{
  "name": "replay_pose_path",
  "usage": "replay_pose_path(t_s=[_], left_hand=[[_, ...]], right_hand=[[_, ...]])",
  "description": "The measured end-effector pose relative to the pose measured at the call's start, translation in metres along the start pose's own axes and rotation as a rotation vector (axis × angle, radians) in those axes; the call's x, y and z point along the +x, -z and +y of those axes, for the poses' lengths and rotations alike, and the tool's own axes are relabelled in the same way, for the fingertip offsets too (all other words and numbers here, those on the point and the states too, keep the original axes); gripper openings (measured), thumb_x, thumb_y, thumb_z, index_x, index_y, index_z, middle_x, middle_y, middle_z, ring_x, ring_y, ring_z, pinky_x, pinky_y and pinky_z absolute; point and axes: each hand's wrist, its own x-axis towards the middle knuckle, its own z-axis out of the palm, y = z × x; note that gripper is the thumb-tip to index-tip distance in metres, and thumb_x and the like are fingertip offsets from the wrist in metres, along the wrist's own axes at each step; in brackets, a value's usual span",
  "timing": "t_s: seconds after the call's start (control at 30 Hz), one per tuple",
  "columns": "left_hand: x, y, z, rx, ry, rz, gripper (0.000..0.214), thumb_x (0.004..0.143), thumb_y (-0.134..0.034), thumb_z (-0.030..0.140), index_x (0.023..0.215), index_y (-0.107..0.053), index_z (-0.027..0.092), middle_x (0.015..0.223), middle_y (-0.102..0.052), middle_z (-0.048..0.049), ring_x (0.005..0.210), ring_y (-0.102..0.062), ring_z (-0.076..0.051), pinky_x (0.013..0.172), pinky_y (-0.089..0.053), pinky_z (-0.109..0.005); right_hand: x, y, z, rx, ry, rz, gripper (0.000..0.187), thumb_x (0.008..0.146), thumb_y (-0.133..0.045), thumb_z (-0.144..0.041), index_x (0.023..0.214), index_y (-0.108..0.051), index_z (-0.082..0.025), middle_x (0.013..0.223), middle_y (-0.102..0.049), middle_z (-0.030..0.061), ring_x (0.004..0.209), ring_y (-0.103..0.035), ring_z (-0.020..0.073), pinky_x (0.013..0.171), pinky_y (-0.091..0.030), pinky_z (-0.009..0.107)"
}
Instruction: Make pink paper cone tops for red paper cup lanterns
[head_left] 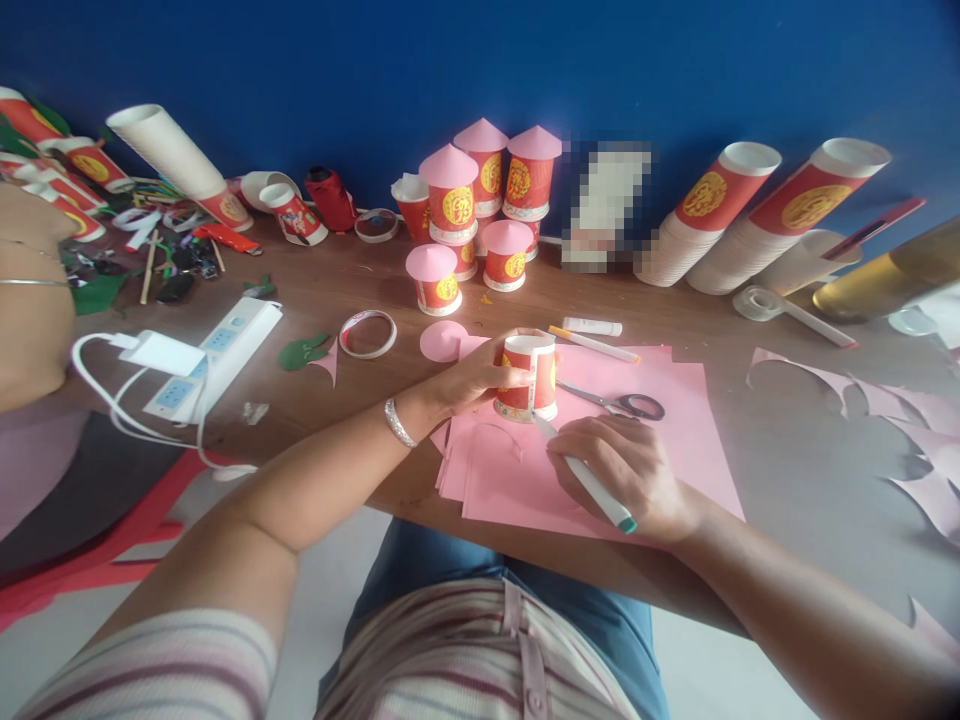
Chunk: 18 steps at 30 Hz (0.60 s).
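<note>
A red and gold paper cup (528, 378) stands upside down on a stack of pink paper sheets (675, 420). My left hand (472, 378) is wrapped round the cup's left side and holds it down. My right hand (626, 468) grips a white marker with a green end (592, 485); its tip touches the pink paper at the cup's base. A curved pen line shows on the paper just left of the marker.
Scissors (619, 402), a marker cap (591, 326) and a second pen (592, 344) lie behind the cup. Several cups with pink cone tops (480, 190) stand at the back. Cup stacks (712, 215) lie right, a power strip (217, 355) left, pink scraps (900, 410) far right.
</note>
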Motion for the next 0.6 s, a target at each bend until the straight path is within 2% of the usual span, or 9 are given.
replay_pose_path(t_s=[0.3, 0.6], left_hand=[[0.0002, -0.0001, 0.0, -0.016, -0.001, -0.001, 0.042, 0.07, -0.079, 0.028, 0.108, -0.065, 0.017, 0.107, -0.07, -0.0107, 0.093, -0.068, -0.023, 0.076, -0.052, -0.034], [0.0009, 0.0014, -0.0014, -0.035, 0.009, -0.01, 0.041, 0.071, -0.08, 0.026, 0.108, -0.063, 0.018, 0.107, -0.068, -0.0109, 0.092, -0.066, -0.022, 0.078, -0.052, -0.033]], right_hand=[[-0.0009, -0.0002, -0.0002, 0.004, -0.002, 0.014, 0.021, 0.089, -0.059, -0.004, 0.102, -0.061, -0.02, 0.077, -0.069, 0.0009, 0.063, -0.065, 0.0144, 0.055, -0.053, 0.027], [0.0005, -0.0019, -0.0019, -0.028, 0.023, 0.03, 0.018, 0.09, -0.06, -0.003, 0.099, -0.059, -0.018, 0.073, -0.067, 0.0007, 0.059, -0.061, 0.0127, 0.053, -0.05, 0.026]])
